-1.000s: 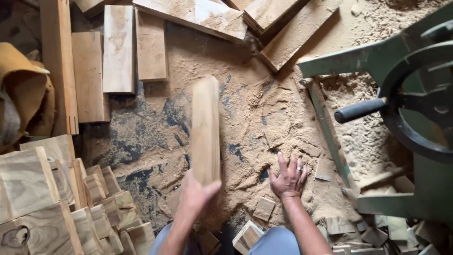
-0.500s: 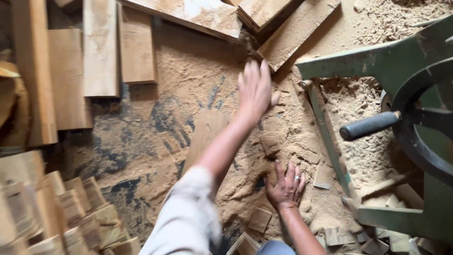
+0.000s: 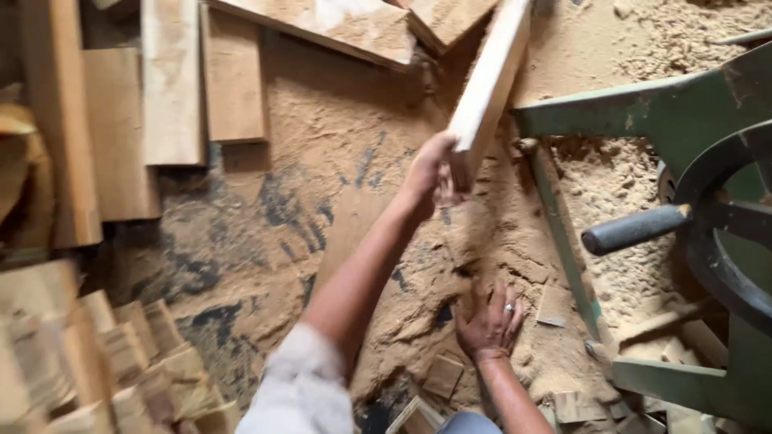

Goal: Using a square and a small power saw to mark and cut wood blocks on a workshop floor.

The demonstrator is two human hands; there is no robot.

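left hand [image 3: 430, 173]: closed around lower end of pale wooden plank [image 3: 492, 76], lifted near the floor's far edge beside green machine frame [image 3: 643, 108] | right hand [image 3: 488, 321]: fingers spread flat on sawdust-covered floor [image 3: 322, 193], near edge | stacked wood blocks [image 3: 104, 362]: near-left corner

Workshop floor [image 3: 338, 161], viewed from above, covered in pale sawdust with dark patches of bare ground showing through. Flat boards [image 3: 173, 80] lie side by side at upper left; further planks [image 3: 322, 24] cross the top edge. Stacked short wood blocks [image 3: 121, 354] fill the lower left. A green metal machine frame [image 3: 659, 112] with a dark handle [image 3: 635, 229] occupies the right side. Small offcuts [image 3: 442, 376] lie scattered near the bottom. Lighting is soft and even.
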